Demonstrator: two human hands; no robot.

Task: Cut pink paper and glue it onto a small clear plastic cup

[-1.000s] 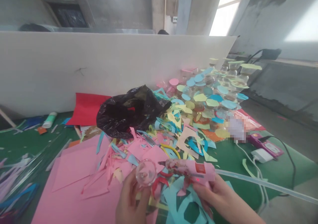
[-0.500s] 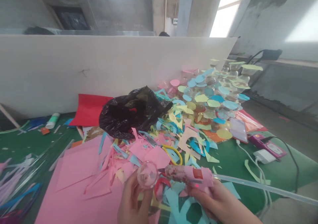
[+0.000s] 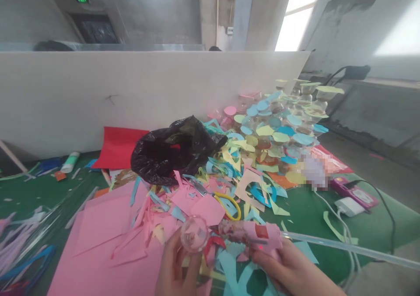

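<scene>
Between the fingers of my left hand (image 3: 177,261) is a small clear plastic cup (image 3: 194,234), its round end facing up toward me. My right hand (image 3: 285,261) is wrapped round the handle of a pink glue gun (image 3: 262,237), with a small red light lit on its side. The gun's dark, stained nozzle points left and sits right at the cup's edge; whether it touches cannot be made out. A long clear glue stick (image 3: 348,247) runs out of the gun's back to the right. Yellow-handled scissors (image 3: 229,204) lie on paper scraps just beyond the gun.
A black plastic bag (image 3: 157,156) stands open behind the scraps. Clear cups topped with coloured paper discs (image 3: 274,129) crowd the back right. Pink paper sheets (image 3: 105,243) lie at left. A purple power strip (image 3: 357,193) with a white charger (image 3: 350,206) and cables sits at right.
Almost nothing differs. The camera view has shifted very slightly, and both hands keep the cup and the glue gun in nearly the same place.
</scene>
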